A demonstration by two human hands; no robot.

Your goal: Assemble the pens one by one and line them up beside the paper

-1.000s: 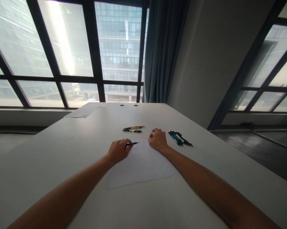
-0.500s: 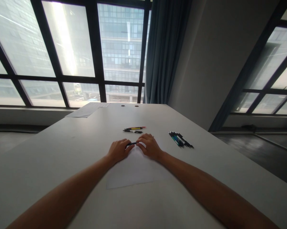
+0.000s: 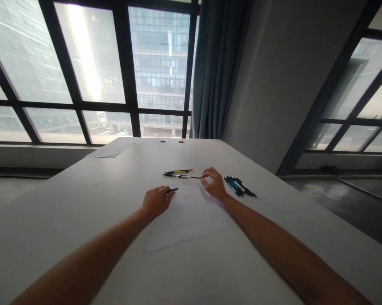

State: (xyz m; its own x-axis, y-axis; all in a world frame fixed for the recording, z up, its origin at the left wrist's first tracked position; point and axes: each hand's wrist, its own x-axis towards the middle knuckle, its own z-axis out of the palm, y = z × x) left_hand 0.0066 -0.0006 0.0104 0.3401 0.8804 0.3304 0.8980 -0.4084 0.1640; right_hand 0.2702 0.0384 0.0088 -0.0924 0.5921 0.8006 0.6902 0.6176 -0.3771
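The left hand (image 3: 156,201) holds a dark barrel (image 3: 173,190) by the far left corner of the paper (image 3: 187,220). The right hand (image 3: 214,184), its grip narrow, pinches a thin stick (image 3: 195,177) (perhaps a refill) pointing left toward the black pen (image 3: 175,175).

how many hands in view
2: left hand at the left of the paper, holding a pen barrel; right hand near the paper's far right corner, pinching a thin rod.

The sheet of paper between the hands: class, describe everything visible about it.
The sheet of paper looks thin and white, with faint marks near its far end, too small to read. It lies on the white table, its near edge slanting. The left hand overlaps its left side; whether the right hand touches it is unclear.
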